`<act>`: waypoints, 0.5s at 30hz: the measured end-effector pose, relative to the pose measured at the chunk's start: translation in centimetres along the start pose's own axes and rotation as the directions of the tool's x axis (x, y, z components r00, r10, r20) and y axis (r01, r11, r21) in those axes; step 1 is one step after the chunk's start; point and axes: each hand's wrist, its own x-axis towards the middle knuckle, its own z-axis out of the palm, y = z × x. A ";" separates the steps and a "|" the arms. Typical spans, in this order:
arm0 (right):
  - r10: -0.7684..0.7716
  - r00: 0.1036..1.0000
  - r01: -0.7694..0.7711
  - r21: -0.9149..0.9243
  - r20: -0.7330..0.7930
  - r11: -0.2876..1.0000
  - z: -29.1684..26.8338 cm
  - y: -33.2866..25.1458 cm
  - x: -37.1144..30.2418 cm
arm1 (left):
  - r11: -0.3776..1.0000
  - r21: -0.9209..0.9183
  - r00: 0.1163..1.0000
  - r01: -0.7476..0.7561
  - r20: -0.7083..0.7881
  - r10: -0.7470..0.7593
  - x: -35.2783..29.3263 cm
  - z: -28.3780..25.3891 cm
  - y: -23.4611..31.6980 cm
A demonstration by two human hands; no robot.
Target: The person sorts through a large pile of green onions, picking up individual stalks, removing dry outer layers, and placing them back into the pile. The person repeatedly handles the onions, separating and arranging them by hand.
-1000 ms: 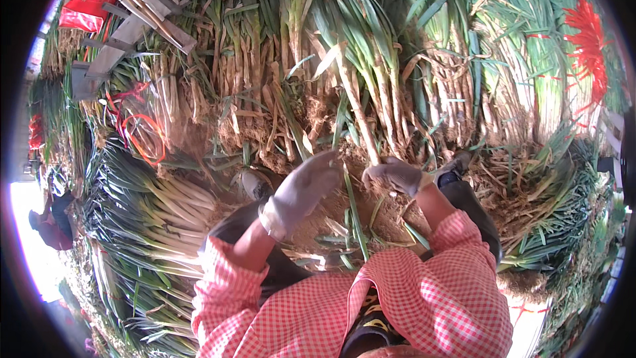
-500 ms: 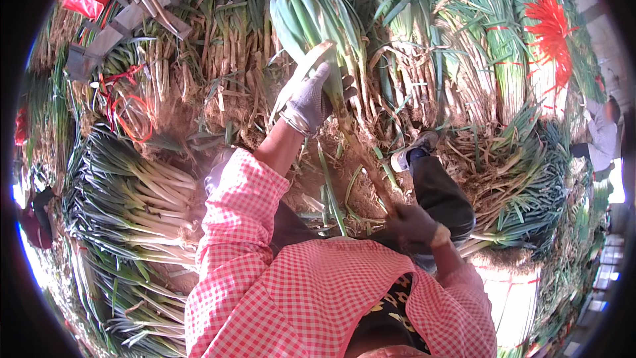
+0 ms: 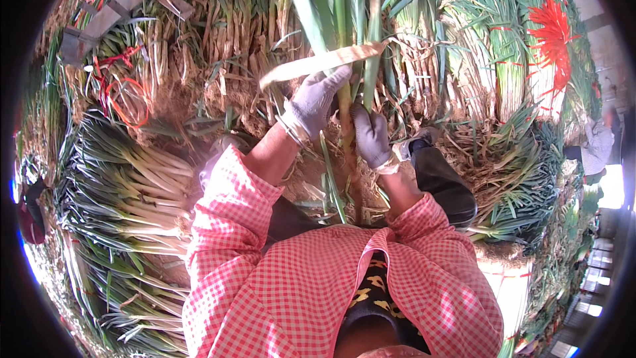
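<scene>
A large green onion point(image 3: 346, 116) stands upright in front of me, its broad green leaves reaching past the top of the picture. My left hand point(image 3: 317, 101), in a light grey glove, is wrapped round the stalk just below the leaves. A dry, pale strip of leaf point(image 3: 318, 65) lies crosswise above that hand. My right hand point(image 3: 372, 135), gloved too, is closed at the right side of the stalk, on a leaf of the same onion; its fingertips are partly hidden. The brown, soiled lower stalk hangs down between my forearms.
Piled green onions point(image 3: 132, 185) lie at the left, with more point(image 3: 513, 179) at the right. Upright bundles point(image 3: 411, 59) line the far side. A metal rack point(image 3: 109, 23) stands far left, an orange-red ring point(image 3: 129, 103) near it. Red ties point(image 3: 551, 43) hang far right; another person point(image 3: 596, 146) is beyond.
My right hand has moved up from the root end to beside my left hand and closed on a leaf. The onion has swung more upright, and the dry strip now lies crosswise.
</scene>
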 end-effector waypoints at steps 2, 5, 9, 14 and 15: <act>0.409 0.913 -0.390 0.287 -0.006 0.875 0.3 -0.6 -2.2 | 0.999 0.044 0.997 0.011 0.075 -0.015 0.6 -0.4 0.9; 0.635 0.759 -0.561 0.642 0.147 0.522 -0.2 0.4 -5.2 | 0.990 -0.110 0.996 -0.084 -0.015 0.083 1.7 -2.2 3.2; 0.399 0.905 -0.408 0.036 0.143 0.912 -3.1 8.0 -9.7 | 0.951 -0.099 0.941 -0.293 -0.207 0.269 1.7 -5.0 5.9; 0.711 0.527 0.124 -0.870 0.466 0.478 -7.9 13.7 -13.2 | 0.929 -0.098 0.914 -0.356 -0.246 0.324 -0.1 -6.5 9.2; 0.830 0.424 0.084 -0.928 0.363 0.363 -8.2 12.7 -12.6 | 0.911 -0.054 0.887 -0.409 -0.259 0.383 -0.4 -6.3 9.3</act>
